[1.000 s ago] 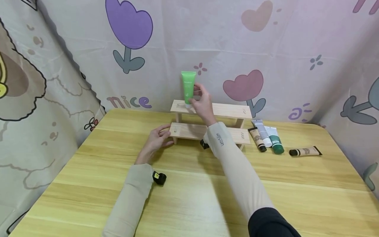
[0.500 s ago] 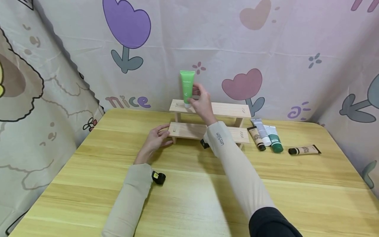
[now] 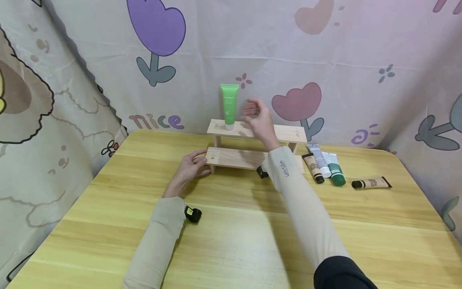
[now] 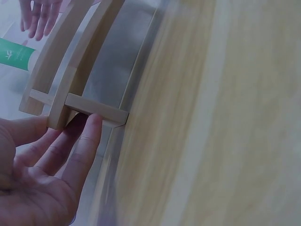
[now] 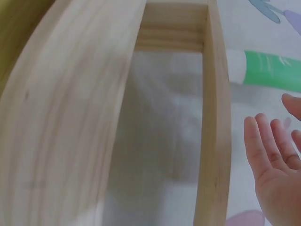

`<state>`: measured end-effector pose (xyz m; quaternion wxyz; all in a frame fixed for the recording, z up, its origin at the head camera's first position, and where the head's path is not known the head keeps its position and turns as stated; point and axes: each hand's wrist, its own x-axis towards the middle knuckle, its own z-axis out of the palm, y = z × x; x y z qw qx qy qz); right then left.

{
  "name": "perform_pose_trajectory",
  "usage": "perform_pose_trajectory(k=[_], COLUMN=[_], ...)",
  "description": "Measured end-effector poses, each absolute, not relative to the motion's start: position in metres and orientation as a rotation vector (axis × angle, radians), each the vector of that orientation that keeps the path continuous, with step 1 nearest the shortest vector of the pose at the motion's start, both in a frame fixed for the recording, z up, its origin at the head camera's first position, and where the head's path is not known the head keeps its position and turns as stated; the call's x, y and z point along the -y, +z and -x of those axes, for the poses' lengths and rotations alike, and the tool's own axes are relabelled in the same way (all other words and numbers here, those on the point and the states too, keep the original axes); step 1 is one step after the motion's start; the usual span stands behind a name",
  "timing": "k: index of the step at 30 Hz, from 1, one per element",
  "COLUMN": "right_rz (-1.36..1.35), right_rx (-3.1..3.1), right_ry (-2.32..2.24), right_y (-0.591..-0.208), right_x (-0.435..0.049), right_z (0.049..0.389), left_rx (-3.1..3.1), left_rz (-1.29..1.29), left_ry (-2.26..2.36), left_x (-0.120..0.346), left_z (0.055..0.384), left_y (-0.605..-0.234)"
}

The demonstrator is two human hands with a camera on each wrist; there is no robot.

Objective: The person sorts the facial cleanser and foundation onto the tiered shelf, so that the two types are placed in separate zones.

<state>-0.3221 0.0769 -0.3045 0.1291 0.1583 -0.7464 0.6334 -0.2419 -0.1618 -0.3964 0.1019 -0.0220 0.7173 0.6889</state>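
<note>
A green squeeze tube [image 3: 229,105] stands upright on its white cap at the left end of the upper step of a two-tier wooden shelf [image 3: 234,157]. To the tube's right, my right hand [image 3: 260,120] hovers over the upper step, fingers apart and holding nothing. The right wrist view shows that hand [image 5: 277,160] with a gap between it and the tube [image 5: 273,70]. My left hand [image 3: 188,167] grips the left end of the lower step. In the left wrist view its thumb [image 4: 30,129] meets the board's edge while the fingers reach under, by the leg [image 4: 99,109].
Right of the shelf, a beige tube [image 3: 313,168], a pale lavender tube [image 3: 319,160] and a white-and-green tube [image 3: 334,169] lie close together. Another beige tube [image 3: 371,184] lies farther right on the wooden table [image 3: 231,241]. A patterned curtain [image 3: 223,40] hangs behind.
My right hand has let go of the green tube and moved right, its fingers spreading. The tube stays standing on the upper step. My left hand keeps its place at the shelf's end.
</note>
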Motion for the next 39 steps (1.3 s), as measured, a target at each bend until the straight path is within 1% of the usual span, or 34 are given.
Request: perform_pose_trajectory(k=[14, 24, 32, 39], right_rz=[-0.451, -0.359, -0.367, -0.320], right_rx=[2.160, 2.171, 2.168, 2.209], right_ry=[1.745, 1.691, 1.651, 1.613], right_y=[-0.298, -0.294, -0.298, -0.299], right_x=[-0.121, -0.155, -0.178, -0.199], right_z=[0.312, 0.304, 0.300, 0.294], left_rx=[-2.104, -2.106, -2.090, -2.103], left_rz=[0.063, 0.035, 0.043, 0.050], left_ry=[2.042, 2.042, 2.046, 2.044], left_x=[0.163, 0.163, 0.162, 0.163], left_z=[0.242, 0.243, 0.244, 0.243], left_y=[-0.395, -0.397, -0.398, -0.397])
